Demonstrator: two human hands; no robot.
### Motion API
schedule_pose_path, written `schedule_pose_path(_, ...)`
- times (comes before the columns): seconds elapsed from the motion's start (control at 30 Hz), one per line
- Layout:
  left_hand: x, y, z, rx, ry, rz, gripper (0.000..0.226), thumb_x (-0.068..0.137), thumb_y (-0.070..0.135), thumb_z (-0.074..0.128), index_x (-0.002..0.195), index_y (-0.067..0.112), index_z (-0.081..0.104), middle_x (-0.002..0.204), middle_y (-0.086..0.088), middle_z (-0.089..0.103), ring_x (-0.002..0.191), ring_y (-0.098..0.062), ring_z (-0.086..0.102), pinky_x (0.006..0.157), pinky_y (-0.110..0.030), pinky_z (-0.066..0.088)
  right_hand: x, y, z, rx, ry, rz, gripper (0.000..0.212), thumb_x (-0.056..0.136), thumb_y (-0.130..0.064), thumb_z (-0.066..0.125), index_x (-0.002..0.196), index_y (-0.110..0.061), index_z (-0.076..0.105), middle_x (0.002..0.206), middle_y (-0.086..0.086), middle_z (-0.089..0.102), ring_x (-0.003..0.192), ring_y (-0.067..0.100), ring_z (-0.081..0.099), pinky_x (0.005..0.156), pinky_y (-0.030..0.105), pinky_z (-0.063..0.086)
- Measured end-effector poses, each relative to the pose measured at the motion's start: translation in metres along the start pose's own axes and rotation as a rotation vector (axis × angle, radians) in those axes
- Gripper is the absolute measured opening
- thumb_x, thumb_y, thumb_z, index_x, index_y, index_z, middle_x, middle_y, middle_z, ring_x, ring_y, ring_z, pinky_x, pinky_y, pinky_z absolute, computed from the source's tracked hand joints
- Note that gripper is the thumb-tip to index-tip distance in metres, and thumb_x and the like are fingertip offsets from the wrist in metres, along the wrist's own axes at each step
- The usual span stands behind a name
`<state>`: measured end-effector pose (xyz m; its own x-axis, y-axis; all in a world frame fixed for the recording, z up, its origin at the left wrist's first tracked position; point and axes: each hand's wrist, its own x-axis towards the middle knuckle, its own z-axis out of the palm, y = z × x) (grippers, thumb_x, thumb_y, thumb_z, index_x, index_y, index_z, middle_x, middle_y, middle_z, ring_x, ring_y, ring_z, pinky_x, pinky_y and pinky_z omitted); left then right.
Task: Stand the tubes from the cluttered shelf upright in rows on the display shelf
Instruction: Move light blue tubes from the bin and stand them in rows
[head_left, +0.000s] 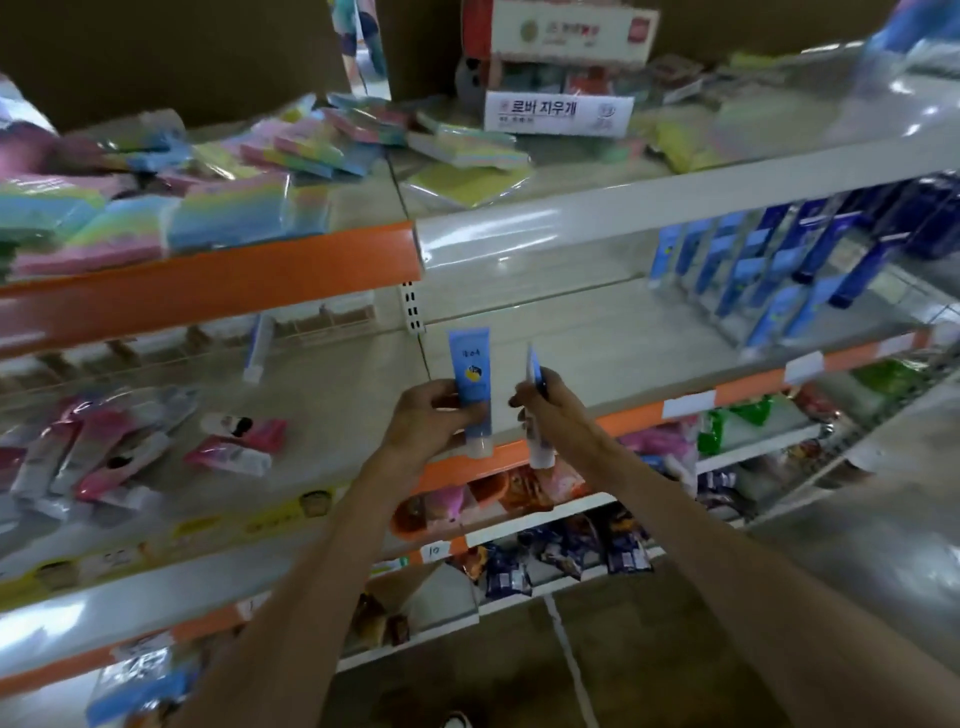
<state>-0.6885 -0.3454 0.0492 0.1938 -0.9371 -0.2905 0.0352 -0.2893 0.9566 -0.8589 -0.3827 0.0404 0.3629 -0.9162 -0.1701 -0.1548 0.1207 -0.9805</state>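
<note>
My left hand (434, 415) grips a light blue tube (470, 371) with a white cap pointing down, its face toward me. My right hand (548, 400) holds a second blue tube (534, 366) edge-on, cap down too. Both tubes hang in front of the orange front edge of the display shelf (597, 332). Several blue tubes (769, 270) stand upright in rows at the right of that shelf. On the cluttered shelf (332, 405) to the left lie several pink tubes (124, 452), and one blue tube (258, 348) stands further back.
The shelf above carries rainbow sponge packs (218, 218) and a white cardboard box (558, 111). Lower shelves hold snack packets (566, 556). A white upright post (410, 306) divides the two shelf bays.
</note>
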Motion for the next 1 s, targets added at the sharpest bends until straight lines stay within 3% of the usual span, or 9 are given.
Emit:
schedule_pose_path(0.17,0.029,0.004,0.039,0.089,-0.031,0.013,0.036,0.080,0.007,0.075,0.115,0.005,0.065,0.103,-0.007,0.070,0.088,-0.021,0.071,0.067,-0.025,0.058,0.001,0.003,-0.045,0.062,0.108,0.000,0.032,0.102,-0.024,0.043,0.127,-0.005,0.034,0.118,0.010,0.061,0.099,0.024,0.060,0.090,0.038,0.052)
schedule_pose_path(0.33,0.062,0.017,0.088,0.107,-0.106,0.020,0.035,0.079,0.008,0.076,0.113,0.005,0.066,0.104,-0.010,0.071,0.090,-0.024,0.071,0.080,-0.038,0.059,0.011,0.004,-0.096,-0.004,0.339,0.022,0.023,0.103,-0.026,0.039,0.111,-0.007,0.051,0.107,0.013,0.064,0.086,0.021,0.062,0.080,0.042,0.054)
schedule_pose_path(0.53,0.085,0.032,0.158,0.094,-0.148,0.047,0.028,0.079,0.005,0.075,0.107,0.006,0.068,0.100,-0.009,0.071,0.088,-0.023,0.071,0.068,-0.026,0.059,0.017,0.006,-0.182,-0.285,0.500,0.017,0.017,0.094,-0.011,0.047,0.079,-0.016,0.052,0.070,0.002,0.057,0.068,0.025,0.055,0.061,0.043,0.048)
schedule_pose_path(0.73,0.106,0.028,0.225,0.131,-0.113,0.093,0.029,0.079,0.004,0.075,0.107,0.006,0.068,0.097,-0.003,0.069,0.089,-0.022,0.069,0.067,-0.022,0.059,0.032,0.018,-0.258,-0.250,0.461,-0.015,0.009,0.096,-0.005,0.051,0.089,-0.007,0.056,0.070,-0.001,0.056,0.059,0.010,0.051,0.046,0.015,0.042)
schedule_pose_path(0.83,0.116,0.027,0.259,0.114,-0.039,0.089,0.030,0.079,0.001,0.075,0.108,0.003,0.067,0.095,-0.003,0.068,0.087,-0.023,0.067,0.067,-0.022,0.059,0.048,0.031,-0.293,-0.199,0.387,-0.031,0.008,0.096,-0.011,0.053,0.095,-0.007,0.059,0.080,0.005,0.062,0.067,0.015,0.056,0.053,0.018,0.046)
schedule_pose_path(1.0,0.130,0.023,0.299,0.072,0.129,0.085,0.029,0.078,-0.001,0.075,0.105,0.003,0.066,0.092,-0.001,0.067,0.081,-0.020,0.066,0.060,-0.018,0.057,0.072,0.043,-0.340,-0.099,0.318,-0.065,0.016,0.094,-0.008,0.055,0.079,-0.010,0.052,0.065,0.000,0.049,0.051,0.004,0.046,0.047,0.016,0.040)
